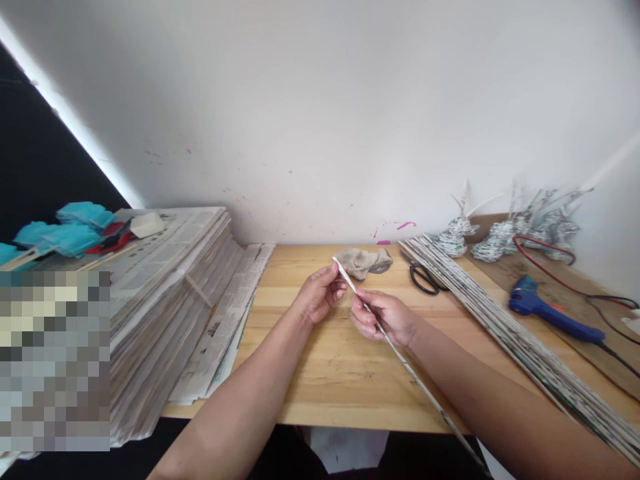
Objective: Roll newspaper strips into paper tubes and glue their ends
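A long thin rolled newspaper tube (411, 375) slants from the middle of the table down past the front edge. Its pale upper tip is pinched between the thumb and fingers of my left hand (321, 292). A little lower on the tube, my right hand (385, 316) grips it with thumb and fingers closed. Just behind my hands lies a crumpled beige cloth (357, 263) on the wooden table (320, 393). Black-handled scissors (424, 279) rest to the right of the cloth.
A bundle of newspaper tubes (500, 333) runs along the right. Beyond it are a blue glue gun (555, 317) with a cord and several woven paper figures (453, 237). On the left rises a tall newspaper stack (175, 300), topped by turquoise pieces (75, 230). A white wall (320, 133) stands behind.
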Motion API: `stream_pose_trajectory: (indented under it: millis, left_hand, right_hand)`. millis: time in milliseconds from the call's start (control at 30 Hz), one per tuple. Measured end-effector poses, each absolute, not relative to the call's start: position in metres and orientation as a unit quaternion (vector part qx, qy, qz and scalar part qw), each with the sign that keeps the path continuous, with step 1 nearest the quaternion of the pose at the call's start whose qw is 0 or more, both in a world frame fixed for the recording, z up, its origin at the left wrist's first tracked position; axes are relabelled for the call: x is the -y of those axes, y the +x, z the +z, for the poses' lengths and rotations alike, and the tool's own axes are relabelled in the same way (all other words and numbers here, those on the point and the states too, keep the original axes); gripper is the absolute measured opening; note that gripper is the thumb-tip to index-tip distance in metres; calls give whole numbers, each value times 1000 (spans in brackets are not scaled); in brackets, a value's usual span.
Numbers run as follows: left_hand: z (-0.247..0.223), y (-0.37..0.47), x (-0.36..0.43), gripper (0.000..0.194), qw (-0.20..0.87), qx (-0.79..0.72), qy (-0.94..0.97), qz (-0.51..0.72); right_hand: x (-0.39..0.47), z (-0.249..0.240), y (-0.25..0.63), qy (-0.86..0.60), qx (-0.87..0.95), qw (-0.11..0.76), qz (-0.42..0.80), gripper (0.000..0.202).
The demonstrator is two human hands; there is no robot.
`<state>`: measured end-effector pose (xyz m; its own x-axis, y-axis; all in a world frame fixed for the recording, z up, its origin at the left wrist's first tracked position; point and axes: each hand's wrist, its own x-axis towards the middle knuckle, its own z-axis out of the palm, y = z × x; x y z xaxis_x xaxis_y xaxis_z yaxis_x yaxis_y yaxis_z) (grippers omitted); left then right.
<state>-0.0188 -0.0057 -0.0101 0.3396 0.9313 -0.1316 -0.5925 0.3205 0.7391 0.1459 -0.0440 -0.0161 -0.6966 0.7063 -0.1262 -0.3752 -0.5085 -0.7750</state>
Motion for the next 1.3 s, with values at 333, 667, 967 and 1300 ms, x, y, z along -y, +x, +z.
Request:
stream_pose_trajectory:
  millis: [333, 667, 967, 1300]
  left_hand:
    - [-13, -14, 10, 34, 739, -294, 371, 480]
    - [-13, -17, 9, 29, 772, -241, 354, 470]
    - [-13, -14, 9, 31, 769, -263, 339, 474]
    - [-9, -7, 14, 37, 750, -294, 320, 498]
  right_hand:
    - [44, -18, 142, -283, 396, 343, 803, 34]
    - [43, -19, 141, -236, 351, 356, 833, 30]
    - [44, -18, 141, -302, 392, 353, 794, 39]
    - [42, -13, 145, -460, 580, 485, 466, 37]
